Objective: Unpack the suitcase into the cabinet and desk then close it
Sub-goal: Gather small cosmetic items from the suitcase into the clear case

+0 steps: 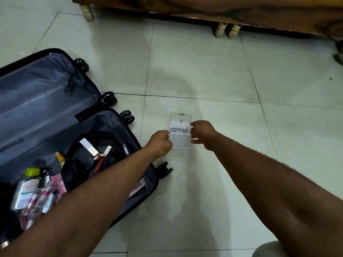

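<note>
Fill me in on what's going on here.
A person is holding a clear plastic box over the tiled floor, left hand gripping one side and right hand the other. Its lid looks flipped open. Beside them the suitcase lies open on the floor, still holding headphones, bottles and small cosmetics, so unpacking isn't finished.

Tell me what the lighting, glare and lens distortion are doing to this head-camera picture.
Head view: dim, greenish light; soft glare patches on the floor tiles; wide-angle bending curves the tile joints and the suitcase rim; the clear plastic box, held by the left hand and right hand, nearly blends into the floor; forearms cast faint shadows.
</note>
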